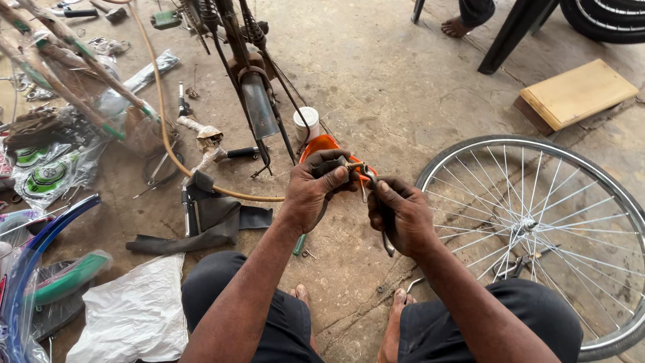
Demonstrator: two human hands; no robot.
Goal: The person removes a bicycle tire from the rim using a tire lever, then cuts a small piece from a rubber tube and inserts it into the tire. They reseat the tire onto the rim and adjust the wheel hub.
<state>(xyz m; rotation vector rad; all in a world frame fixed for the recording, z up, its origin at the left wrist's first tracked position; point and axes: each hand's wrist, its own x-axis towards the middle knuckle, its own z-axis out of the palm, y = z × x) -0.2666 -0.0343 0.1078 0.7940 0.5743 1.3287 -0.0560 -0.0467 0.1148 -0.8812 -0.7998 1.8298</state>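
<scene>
While we are looking down from a head-worn camera, we are seeing a person crouching barefoot on a concrete floor. Both hands are meeting in front of the knees. The left hand is closing its grip around a small dark piece of rubber, thumb pressing on top. The right hand is pinching a thin metal tool, whose lower end is sticking out below the fist; what the fingertips are gripping at the top is too small for us to tell. The rubber piece is sitting between the two hands, above the floor and just in front of an orange bowl. To the right, a spoked bicycle wheel is lying flat on the floor, with pliers resting inside it. To the left, we are seeing a black strip of inner tube, a white cloth and a blue rim. A small white cup is standing beside a bicycle frame.
</scene>
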